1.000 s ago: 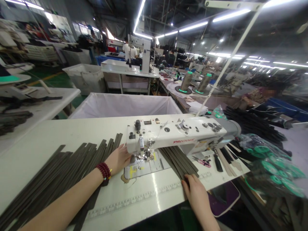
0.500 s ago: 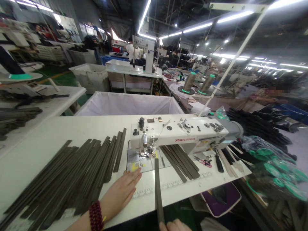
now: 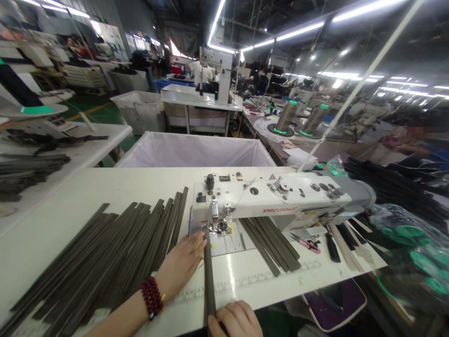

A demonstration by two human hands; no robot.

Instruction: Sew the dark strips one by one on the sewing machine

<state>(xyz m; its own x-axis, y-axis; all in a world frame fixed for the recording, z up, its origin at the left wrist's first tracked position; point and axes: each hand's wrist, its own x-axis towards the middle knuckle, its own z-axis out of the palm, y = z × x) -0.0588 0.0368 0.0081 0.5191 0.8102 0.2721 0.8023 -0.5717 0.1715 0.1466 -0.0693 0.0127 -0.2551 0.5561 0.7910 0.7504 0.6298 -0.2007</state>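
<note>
A narrow dark olive fabric strip point(image 3: 209, 276) runs from the table's front edge up to the presser foot point(image 3: 221, 227) of a white sewing machine point(image 3: 245, 199). My right hand point(image 3: 236, 320) grips the strip's near end, fingers curled round it. Stretched out flat, my left hand point(image 3: 182, 262) has its fingertips against the left side of the strip's far end, by the needle plate. A dark red bead bracelet point(image 3: 151, 297) circles that wrist. Many similar strips point(image 3: 115, 252) lie fanned out left of it, and several more strips point(image 3: 271, 243) lie under the machine arm.
Pink-handled snips point(image 3: 307, 244) and a black-handled tool point(image 3: 331, 248) lie right of the machine. Behind the white table point(image 3: 105, 180) stands a cloth-lined bin point(image 3: 196, 150). Thread cones point(image 3: 286, 117) and bagged green spools point(image 3: 414, 252) are at right. A person point(image 3: 201, 70) sits farther back.
The strip has moved left and forward, its far end now at the presser foot beside my left fingertips. My right hand came up and left with it. The camera view shifted slightly.
</note>
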